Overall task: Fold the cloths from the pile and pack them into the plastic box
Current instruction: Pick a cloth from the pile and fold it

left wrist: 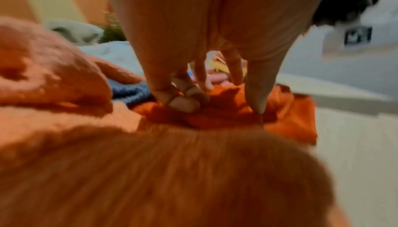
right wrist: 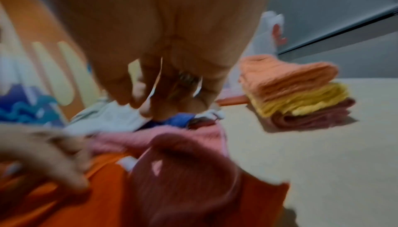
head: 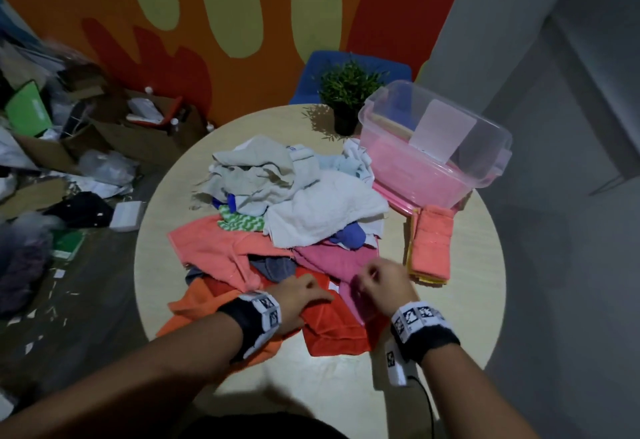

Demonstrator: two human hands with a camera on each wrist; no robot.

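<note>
While the big heap of mixed cloths (head: 287, 203) sits in the middle of the round pale desk (head: 471, 265), both hands work at its near edge, at about 6 o'clock from the heap. The left hand (head: 304, 296) rests on the bright red-orange soft cloth (head: 332, 328), and the left wrist view shows its thumb and first finger pinching a bunch of that cloth, so that grip is grasping the cloth. The right hand (head: 381, 286) is just beside it, at 3 o'clock from the left hand, above the dark pink fuzzy cloth (head: 332, 258). Its fingers are curled, but the pictures are too blurry, so I cannot tell if its grip has cloth in it.

The red-orange cloth lies crumpled, running from 9 o'clock to 3 o'clock under the two hands, so both hands are close enough to take it.

The clear plastic box with the pink inside (head: 433, 148) stands far off at 1 o'clock. A small stack of folded cloths (head: 431, 244) waits between the right hand and the box, nearer the right hand.
</note>
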